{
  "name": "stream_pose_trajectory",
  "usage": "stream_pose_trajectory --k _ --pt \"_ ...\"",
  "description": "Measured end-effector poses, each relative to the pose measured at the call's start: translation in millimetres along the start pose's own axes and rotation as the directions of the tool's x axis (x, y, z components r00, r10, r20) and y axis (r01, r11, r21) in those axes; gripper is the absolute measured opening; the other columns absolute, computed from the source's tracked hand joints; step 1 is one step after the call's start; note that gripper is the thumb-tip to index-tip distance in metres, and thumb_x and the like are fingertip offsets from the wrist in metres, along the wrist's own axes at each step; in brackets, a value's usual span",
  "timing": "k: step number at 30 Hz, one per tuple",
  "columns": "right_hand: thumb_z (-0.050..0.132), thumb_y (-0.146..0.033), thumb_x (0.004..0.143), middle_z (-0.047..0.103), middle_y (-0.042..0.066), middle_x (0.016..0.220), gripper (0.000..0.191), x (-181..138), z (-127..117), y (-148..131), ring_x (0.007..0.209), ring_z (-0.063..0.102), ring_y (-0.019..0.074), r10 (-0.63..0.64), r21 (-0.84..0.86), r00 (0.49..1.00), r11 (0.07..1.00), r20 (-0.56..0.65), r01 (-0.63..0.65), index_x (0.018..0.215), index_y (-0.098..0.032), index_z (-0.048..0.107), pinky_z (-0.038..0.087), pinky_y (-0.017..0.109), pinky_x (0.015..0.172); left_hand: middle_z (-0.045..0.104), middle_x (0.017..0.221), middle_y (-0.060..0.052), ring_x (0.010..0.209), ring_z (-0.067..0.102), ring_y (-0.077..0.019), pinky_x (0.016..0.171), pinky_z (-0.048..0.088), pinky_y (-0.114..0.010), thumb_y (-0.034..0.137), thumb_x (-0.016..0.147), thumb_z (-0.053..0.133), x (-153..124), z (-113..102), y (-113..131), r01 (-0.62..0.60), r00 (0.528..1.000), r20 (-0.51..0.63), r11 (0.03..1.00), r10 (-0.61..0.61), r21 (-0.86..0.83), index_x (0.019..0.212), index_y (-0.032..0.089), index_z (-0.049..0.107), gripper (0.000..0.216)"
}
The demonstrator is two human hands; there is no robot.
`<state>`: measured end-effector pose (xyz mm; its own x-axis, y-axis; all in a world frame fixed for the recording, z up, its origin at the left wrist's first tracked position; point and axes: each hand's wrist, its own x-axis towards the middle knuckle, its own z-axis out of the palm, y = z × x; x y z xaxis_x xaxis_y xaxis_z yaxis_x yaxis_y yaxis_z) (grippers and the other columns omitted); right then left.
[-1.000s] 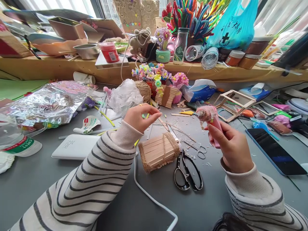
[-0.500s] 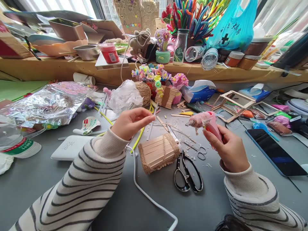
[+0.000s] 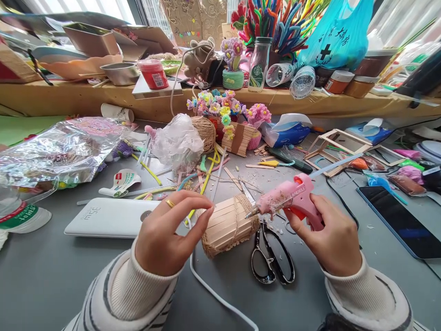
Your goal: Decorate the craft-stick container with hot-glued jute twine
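Note:
In my right hand [image 3: 330, 234] is a pink hot glue gun [image 3: 287, 195], its nozzle pointing left over a small craft-stick box [image 3: 229, 223]. A pale glue stick [image 3: 339, 165] juts from the gun's back. The box lies on its side, with twine around its ends and across its slats. My left hand [image 3: 172, 230] is at the box's left end, thumb and forefinger pinched together; anything between the tips is too small to make out. Black-handled scissors [image 3: 274, 257] lie just right of the box, their blades partly hidden.
A white power bank [image 3: 103, 218] and its cable [image 3: 220, 296] lie left of the box. A phone [image 3: 396, 220] rests at the right. Behind are a twine ball [image 3: 203, 133], pipe-cleaner flowers [image 3: 220, 103], a tissue pack [image 3: 289, 131] and a wooden frame [image 3: 337, 147].
My right hand has turned the glue gun and brought it left and down, close to the box. My left hand has come down toward the box's left end, fingers still pinched.

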<state>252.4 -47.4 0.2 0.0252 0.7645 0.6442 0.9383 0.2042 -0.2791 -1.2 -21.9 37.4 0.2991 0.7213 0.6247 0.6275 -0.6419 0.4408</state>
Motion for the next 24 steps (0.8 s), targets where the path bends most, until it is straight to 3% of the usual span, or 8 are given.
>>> stream_pose_trajectory --k 3,8,13,18,21,24 --pt "0.054 -0.041 0.076 0.046 -0.002 0.059 0.026 -3.8 0.7 -0.5 0.051 0.043 0.0115 -0.039 -0.013 0.999 0.999 -0.017 0.039 0.085 -0.017 0.053 0.037 0.026 0.049 0.064 0.077 -0.001 0.076 0.06 -0.0143 0.075 0.047 -0.028 0.015 0.076 0.056 -5.4 0.8 -10.3 0.065 0.995 -0.081 0.995 -0.059 0.073 0.077 0.02 0.059 0.006" --pt "0.055 -0.039 0.076 0.048 0.0 0.063 0.027 -4.2 1.9 0.2 0.055 0.046 0.0121 -0.052 -0.025 0.998 0.998 -0.024 0.052 0.087 -0.015 0.051 0.037 0.026 0.05 0.065 0.08 -0.001 0.078 0.059 -0.0155 0.076 0.046 -0.029 0.023 0.077 0.056 -11.0 0.7 -34.6 0.176 0.982 0.074 0.983 -0.172 -0.05 0.074 0.021 0.059 0.005" --pt "0.055 -0.04 0.077 0.048 0.0 0.063 0.027 -4.0 1.9 0.8 0.055 0.045 0.012 -0.046 -0.022 0.999 0.999 -0.008 0.045 0.088 -0.016 0.05 0.038 0.026 0.052 0.064 0.083 -0.001 0.083 0.058 -0.0163 0.081 0.043 -0.03 0.025 0.077 0.057 -17.4 -3.7 -43.2 0.186 0.979 0.09 0.982 -0.183 -0.025 0.08 0.021 0.06 0.005" --pt "0.054 -0.04 0.077 0.049 0.0 0.063 0.027 -4.6 0.4 1.4 0.055 0.047 0.0127 -0.041 -0.046 0.999 0.998 -0.01 0.04 0.09 -0.017 0.051 0.037 0.026 0.052 0.062 0.089 -0.002 0.084 0.058 -0.0153 0.08 0.044 -0.028 0.017 0.078 0.054 -18.3 -8.0 -15.4 0.022 0.996 0.084 0.994 -0.031 0.104 0.087 0.022 0.058 0.011" --pt "0.055 -0.038 0.076 0.05 0.001 0.064 0.028 -4.9 -0.1 1.4 0.056 0.048 0.013 -0.066 -0.065 0.997 0.996 -0.034 0.064 0.091 -0.016 0.051 0.037 0.026 0.052 0.061 0.086 -0.004 0.08 0.057 -0.016 0.076 0.044 -0.031 0.013 0.075 0.056 -16.9 0.5 11.2 -0.046 0.999 0.01 0.987 0.045 0.156 0.085 0.02 0.058 0.012" --pt "0.057 -0.038 0.075 0.049 0.0 0.063 0.029 -5.3 -0.4 0.6 0.054 0.048 0.013 -0.079 -0.077 0.996 0.994 -0.037 0.076 0.091 -0.015 0.05 0.037 0.026 0.052 0.059 0.077 -0.006 0.07 0.054 -0.0183 0.065 0.045 -0.034 0.016 0.071 0.061 -16.8 13.2 27.9 -0.067 0.997 0.063 0.971 0.054 0.228 0.082 0.017 0.058 0.012"
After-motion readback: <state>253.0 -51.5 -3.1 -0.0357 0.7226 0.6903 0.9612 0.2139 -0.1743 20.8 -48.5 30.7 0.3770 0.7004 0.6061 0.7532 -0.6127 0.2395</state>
